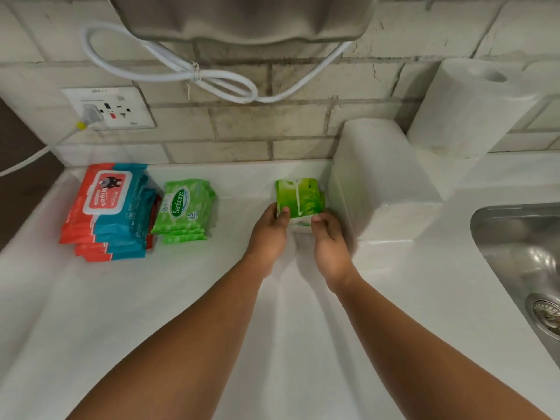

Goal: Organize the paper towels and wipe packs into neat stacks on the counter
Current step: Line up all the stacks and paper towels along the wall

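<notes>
A small green pack [300,197] rests on the white counter [181,298] near the back wall. My left hand [268,234] grips its near left edge and my right hand [328,241] grips its near right edge. Just to its right stands a tall stack of white folded paper towels [381,183]. A white paper towel roll [466,110] stands upright behind that stack. At the far left lies a stack of red and blue wipe packs [106,213], and beside it a stack of green Sanicare wipe packs [183,212].
A steel sink [524,262] with its drain is set into the counter at the right. On the tiled back wall are a socket plate with a plug [106,109] and a looped white cable [194,72] under a steel appliance [242,16].
</notes>
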A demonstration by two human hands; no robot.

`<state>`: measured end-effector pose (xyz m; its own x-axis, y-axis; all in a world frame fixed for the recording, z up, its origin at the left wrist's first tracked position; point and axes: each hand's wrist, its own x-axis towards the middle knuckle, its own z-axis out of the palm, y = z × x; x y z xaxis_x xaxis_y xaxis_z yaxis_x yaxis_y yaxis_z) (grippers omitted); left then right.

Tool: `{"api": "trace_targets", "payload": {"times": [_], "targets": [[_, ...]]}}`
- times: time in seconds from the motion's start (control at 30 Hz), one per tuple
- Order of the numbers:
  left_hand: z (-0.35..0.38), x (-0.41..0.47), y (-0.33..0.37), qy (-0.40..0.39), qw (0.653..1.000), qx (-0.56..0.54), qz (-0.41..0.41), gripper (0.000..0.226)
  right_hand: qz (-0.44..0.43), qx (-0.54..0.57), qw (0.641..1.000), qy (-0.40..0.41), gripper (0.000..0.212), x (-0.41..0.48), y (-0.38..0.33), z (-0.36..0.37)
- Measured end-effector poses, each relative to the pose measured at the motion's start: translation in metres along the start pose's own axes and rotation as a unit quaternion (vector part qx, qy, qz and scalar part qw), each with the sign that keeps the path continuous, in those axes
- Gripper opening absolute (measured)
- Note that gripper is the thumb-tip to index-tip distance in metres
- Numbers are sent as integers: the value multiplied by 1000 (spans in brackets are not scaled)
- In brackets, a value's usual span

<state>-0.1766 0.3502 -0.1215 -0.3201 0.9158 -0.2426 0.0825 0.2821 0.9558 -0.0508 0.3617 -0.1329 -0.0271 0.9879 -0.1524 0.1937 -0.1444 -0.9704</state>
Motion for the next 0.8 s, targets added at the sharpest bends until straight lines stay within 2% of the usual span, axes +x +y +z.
{"api": "trace_targets", "payload": {"times": [0.17,0.23,0.4,0.47,0.63,0.8], "targets": [[-1,-30,-6,13,1000,11,22,30,22,18,999,-31,44,-18,0,-11],[-5,-42,-7,33,999,23,22,30,41,35,997,-60,37,-29,-1,-15],[-23,-77,-22,72,997,17,22,21,24,34,994,-105,15,-65,5,-20],[-30,-93,-27,79,997,14,18,23,26,48,991,-125,15,-73,9,-18],[-44,-122,-40,95,995,-30,-8,23,0,56,984,-166,37,-98,19,-10],[-49,-125,-45,133,990,-45,-30,16,2,31,990,-136,24,-109,21,-5]]}}
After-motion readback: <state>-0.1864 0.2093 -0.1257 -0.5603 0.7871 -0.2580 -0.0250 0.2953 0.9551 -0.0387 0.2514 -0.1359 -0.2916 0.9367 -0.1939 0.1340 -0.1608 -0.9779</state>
